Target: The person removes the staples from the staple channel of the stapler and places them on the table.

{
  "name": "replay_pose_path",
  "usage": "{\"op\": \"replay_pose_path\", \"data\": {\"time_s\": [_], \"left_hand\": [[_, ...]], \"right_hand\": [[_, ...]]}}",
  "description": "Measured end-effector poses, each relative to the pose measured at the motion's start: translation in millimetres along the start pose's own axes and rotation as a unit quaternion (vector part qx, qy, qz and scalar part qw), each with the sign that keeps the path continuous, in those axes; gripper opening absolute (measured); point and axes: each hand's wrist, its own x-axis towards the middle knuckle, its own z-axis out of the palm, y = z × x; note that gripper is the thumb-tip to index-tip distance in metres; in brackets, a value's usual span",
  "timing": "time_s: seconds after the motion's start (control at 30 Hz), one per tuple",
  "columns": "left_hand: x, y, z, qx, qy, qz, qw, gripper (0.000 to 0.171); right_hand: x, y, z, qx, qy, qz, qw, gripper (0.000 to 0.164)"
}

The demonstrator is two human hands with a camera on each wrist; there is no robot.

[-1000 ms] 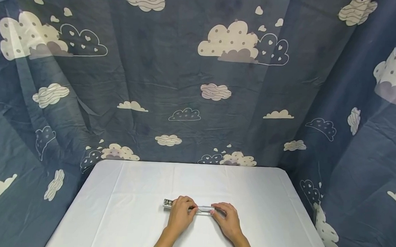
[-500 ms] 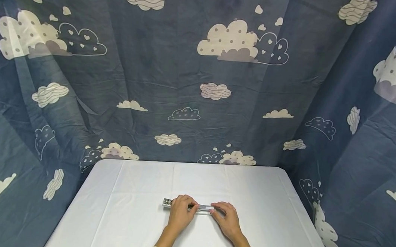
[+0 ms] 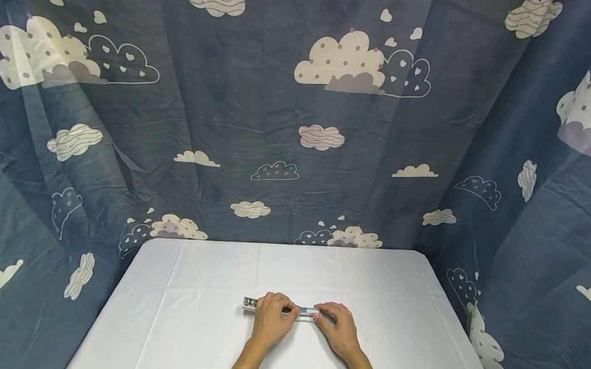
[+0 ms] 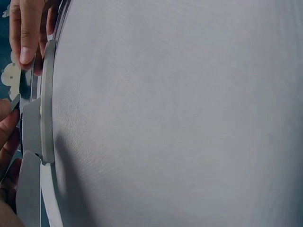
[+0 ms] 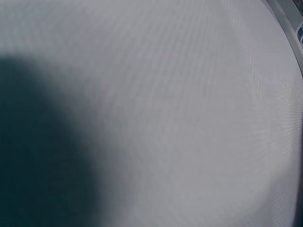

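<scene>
A long, narrow, pale-grey device with a rail-like right part (image 3: 304,319) lies crosswise near the middle of the white table; its exact kind cannot be told. Black-and-white markings show on its left end (image 3: 249,303). My left hand (image 3: 270,320) arches over its middle, thumb and finger pinching a small flat grey tab (image 4: 15,102). Just right of these fingers, a grey strip (image 3: 309,311) lies along the rail. My right hand (image 3: 339,327) grips the right end between thumb and fingers. In the left wrist view, the device's grey base (image 4: 47,104) stands close against the tabletop.
The white table (image 3: 194,290) reaches back to a dark blue curtain (image 3: 279,111) with a cloud print, which also hangs along both sides. Mostly tabletop and a dark shadow (image 5: 38,151) fill the right wrist view.
My left thumb and fingertips have shifted slightly right along the device, and more of the grey strip shows beside them. My right hand has stayed in place at the right end.
</scene>
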Motion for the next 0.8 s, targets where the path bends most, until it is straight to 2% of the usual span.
{"op": "replay_pose_path", "data": {"time_s": [0.43,0.67,0.8], "left_hand": [[-1.2,-5.0,-5.8,-0.012,-0.001,-0.013,0.9998,0.011],[-1.1,-7.6,-9.6,-0.035,0.005,-0.017,0.9992,0.010],[-0.5,-4.6,-8.6,-0.054,-0.007,-0.014,0.9984,0.009]], "right_hand": [[2.7,-2.7,5.6,-0.004,-0.006,0.000,1.000,0.023],[3.0,-1.7,6.3,-0.009,-0.010,-0.008,1.000,0.025],[-0.6,-0.2,1.1,-0.003,0.004,-0.010,1.000,0.024]]}}
